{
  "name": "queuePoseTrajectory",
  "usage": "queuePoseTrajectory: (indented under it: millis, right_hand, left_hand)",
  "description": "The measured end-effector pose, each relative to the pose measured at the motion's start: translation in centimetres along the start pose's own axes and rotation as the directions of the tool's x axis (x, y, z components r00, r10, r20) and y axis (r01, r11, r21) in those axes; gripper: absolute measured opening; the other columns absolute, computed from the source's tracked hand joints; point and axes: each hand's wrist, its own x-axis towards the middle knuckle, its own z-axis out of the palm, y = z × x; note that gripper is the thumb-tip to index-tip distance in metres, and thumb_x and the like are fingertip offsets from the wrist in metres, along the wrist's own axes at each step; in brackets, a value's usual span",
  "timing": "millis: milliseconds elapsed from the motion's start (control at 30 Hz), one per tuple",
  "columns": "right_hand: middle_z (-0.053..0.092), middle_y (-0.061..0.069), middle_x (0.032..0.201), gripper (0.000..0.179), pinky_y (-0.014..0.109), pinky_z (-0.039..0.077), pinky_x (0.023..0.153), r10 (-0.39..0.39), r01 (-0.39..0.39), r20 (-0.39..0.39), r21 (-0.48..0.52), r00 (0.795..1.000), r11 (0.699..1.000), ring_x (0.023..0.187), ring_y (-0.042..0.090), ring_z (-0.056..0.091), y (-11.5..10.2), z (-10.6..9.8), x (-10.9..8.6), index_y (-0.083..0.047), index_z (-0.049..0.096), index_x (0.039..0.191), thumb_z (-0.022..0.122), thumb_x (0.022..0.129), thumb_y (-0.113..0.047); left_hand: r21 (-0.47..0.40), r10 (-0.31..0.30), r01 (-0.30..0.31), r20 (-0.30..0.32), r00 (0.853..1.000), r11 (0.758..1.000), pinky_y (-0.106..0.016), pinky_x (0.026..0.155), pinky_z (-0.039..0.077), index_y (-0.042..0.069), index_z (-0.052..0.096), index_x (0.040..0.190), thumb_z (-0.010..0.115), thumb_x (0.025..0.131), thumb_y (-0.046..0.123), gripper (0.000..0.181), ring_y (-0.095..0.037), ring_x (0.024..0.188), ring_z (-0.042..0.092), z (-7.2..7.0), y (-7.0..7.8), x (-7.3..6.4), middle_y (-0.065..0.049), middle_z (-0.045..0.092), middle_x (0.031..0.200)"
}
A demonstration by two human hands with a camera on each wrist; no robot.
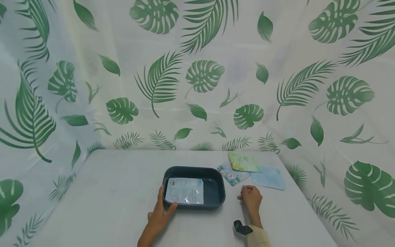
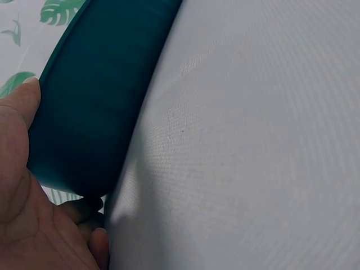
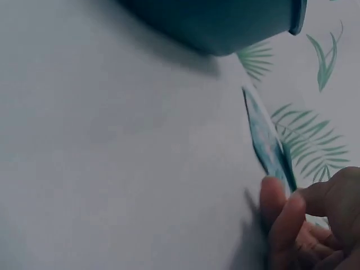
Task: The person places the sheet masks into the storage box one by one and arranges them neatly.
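Note:
A dark teal rectangular plastic bin point(image 1: 217, 192) stands on the table, its open top up. My left hand point(image 1: 160, 214) grips its near left corner, with the thumb at the front rim and the fingers along the left side. In the left wrist view the bin's outer wall point(image 2: 101, 95) lies against the thumb and fingers. Inside the bin lies a flat white printed packet point(image 1: 185, 191) with a barcode. My right hand point(image 1: 251, 199) is right of the bin, fingers loosely curled, holding nothing visible. Just beyond it lies a flower-printed packet point(image 1: 232, 175), apart from the fingers in the head view.
A green-yellow packet point(image 1: 245, 162) overlaps the floral one, and a pale blue packet point(image 1: 268, 177) lies beside them at the table's back right. The white-covered table point(image 1: 120, 192) meets a leaf-patterned curtain point(image 1: 172, 116) behind. A black strap point(image 1: 242, 228) is at the right wrist.

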Motion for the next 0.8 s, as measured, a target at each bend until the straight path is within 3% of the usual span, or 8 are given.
queuePoseTrajectory:
  millis: [133,333,467,567,700,800]
  right_hand:
    - [0.066,0.003,0.060,0.035,0.029,0.040,0.058,0.095,-0.088,0.068,-0.109,0.993,0.990,0.054,0.014,0.064,-0.9,0.9,0.7,0.006,0.066,0.100,0.054,0.098,-0.026]
    - [0.067,0.018,0.075,0.041,0.046,0.044,0.064,0.131,-0.128,-0.013,-0.316,0.991,0.940,0.078,0.038,0.064,-1.8,2.4,1.3,0.007,0.065,0.096,0.058,0.094,-0.033]
    - [0.066,0.026,0.086,0.042,0.047,0.045,0.061,0.121,-0.127,-0.041,-0.388,0.992,0.913,0.080,0.043,0.065,-2.6,3.4,1.5,0.010,0.062,0.095,0.061,0.092,-0.032]
    - [0.067,0.028,0.092,0.039,0.048,0.046,0.062,0.124,-0.134,-0.051,-0.395,0.991,0.909,0.084,0.044,0.066,-3.5,4.0,1.7,0.010,0.063,0.096,0.062,0.092,-0.029]
    - [0.066,0.033,0.104,0.045,0.052,0.048,0.071,0.138,-0.143,-0.043,-0.407,0.990,0.902,0.095,0.048,0.064,-4.4,4.3,1.9,0.011,0.053,0.117,0.059,0.094,-0.027]
    - [0.062,0.033,0.117,0.054,0.054,0.048,0.079,0.136,-0.128,-0.012,-0.433,0.991,0.892,0.101,0.049,0.062,-4.6,4.2,2.0,0.004,0.041,0.139,0.055,0.097,-0.026]
  left_hand:
    - [-0.005,-0.014,0.014,0.009,1.000,1.000,-0.081,0.095,0.010,0.023,0.001,0.157,0.052,0.094,0.055,0.087,-0.051,0.144,0.024,0.1,-0.3,-0.2,-0.022,0.017,0.161]
    - [0.007,-0.022,0.022,0.013,1.000,1.000,-0.079,0.095,0.014,0.024,0.000,0.157,0.051,0.094,0.057,0.087,-0.049,0.144,0.026,0.2,-0.5,-0.6,-0.019,0.016,0.163]
    - [0.017,-0.015,0.015,0.010,1.000,1.000,-0.077,0.095,0.018,0.025,-0.001,0.157,0.051,0.095,0.057,0.087,-0.048,0.144,0.027,0.0,-0.4,-0.7,-0.018,0.016,0.163]
    - [0.019,-0.010,0.010,-0.001,1.000,1.000,-0.075,0.095,0.020,0.024,0.000,0.157,0.051,0.095,0.056,0.086,-0.047,0.144,0.027,-0.3,-0.3,-0.5,-0.017,0.017,0.163]
    - [0.020,0.008,-0.008,-0.005,1.000,1.000,-0.077,0.096,0.019,0.022,0.001,0.158,0.051,0.095,0.055,0.086,-0.046,0.145,0.026,-0.5,-0.3,-0.1,-0.016,0.016,0.163]
    - [0.012,0.019,-0.019,0.001,1.000,1.000,-0.078,0.097,0.017,0.021,0.001,0.158,0.050,0.095,0.056,0.087,-0.044,0.146,0.025,-0.6,-0.4,0.2,-0.014,0.014,0.164]
